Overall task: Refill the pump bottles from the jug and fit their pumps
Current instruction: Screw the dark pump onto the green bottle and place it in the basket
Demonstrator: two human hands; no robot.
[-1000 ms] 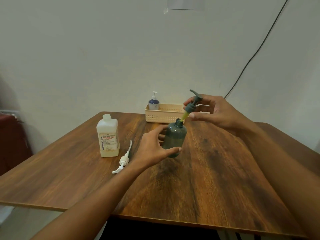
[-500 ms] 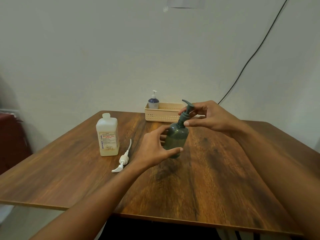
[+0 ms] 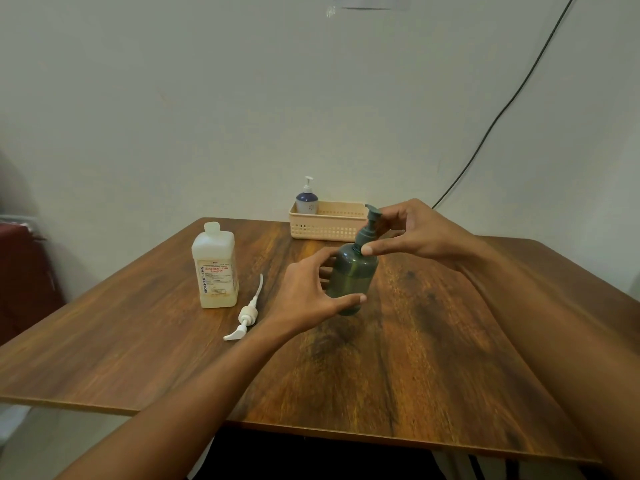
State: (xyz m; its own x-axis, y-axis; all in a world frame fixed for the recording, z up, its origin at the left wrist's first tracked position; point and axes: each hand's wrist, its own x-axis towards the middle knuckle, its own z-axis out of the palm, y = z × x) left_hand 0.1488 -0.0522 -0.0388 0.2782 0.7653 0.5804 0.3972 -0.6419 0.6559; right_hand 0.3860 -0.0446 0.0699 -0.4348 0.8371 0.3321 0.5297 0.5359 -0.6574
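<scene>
On table [image 3: 433,358], green bottle [image 3: 351,282] upright; pump [image 3: 369,226] spout facing away-left.

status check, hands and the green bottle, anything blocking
Left hand wrapped on green bottle, upright on table. Right hand pinching green pump at the neck. Nothing blocking; white pump and jug sit left.

On the table [image 3: 398,358], the jug [image 3: 215,268] stood left of the held bottle [image 3: 351,278], a loose pump [image 3: 247,315] lying between them. Behind, against the wall, a basket [image 3: 329,227] held a small pump bottle [image 3: 307,199] in its left end.
</scene>
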